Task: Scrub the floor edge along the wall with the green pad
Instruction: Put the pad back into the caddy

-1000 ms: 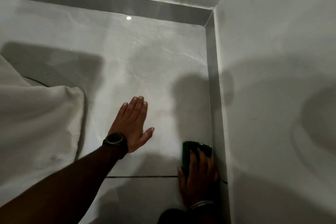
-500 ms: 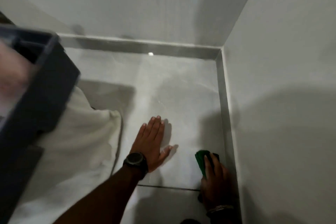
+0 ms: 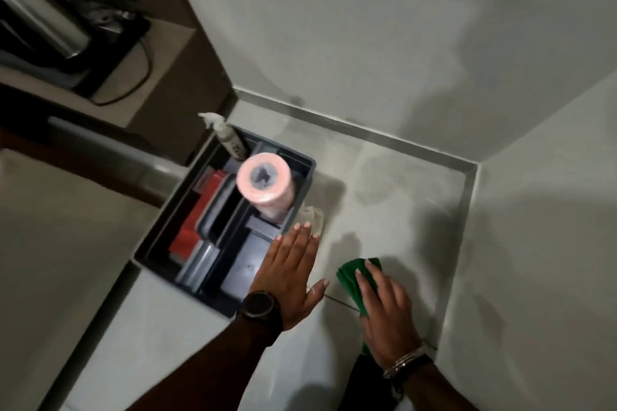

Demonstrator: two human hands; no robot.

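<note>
The green pad [image 3: 350,279] lies on the pale floor tile, pressed down under the fingers of my right hand [image 3: 387,314]. It sits well left of the grey skirting strip [image 3: 462,220] that runs along the right wall, not against it. My left hand [image 3: 290,272], with a black watch on its wrist, rests flat on the floor with fingers spread, beside the caddy. It holds nothing.
A dark grey caddy [image 3: 300,157] stands on the floor left of my hands, holding a pink roll [image 3: 267,188], a spray bottle [image 3: 228,140] and red items. A crumpled white cloth [image 3: 314,218] lies by it. A counter with a metal kettle [image 3: 43,20] is upper left.
The view has swung up and left, bringing the caddy and counter into sight. My right hand and the pad have moved away from the right-wall edge toward the open floor.
</note>
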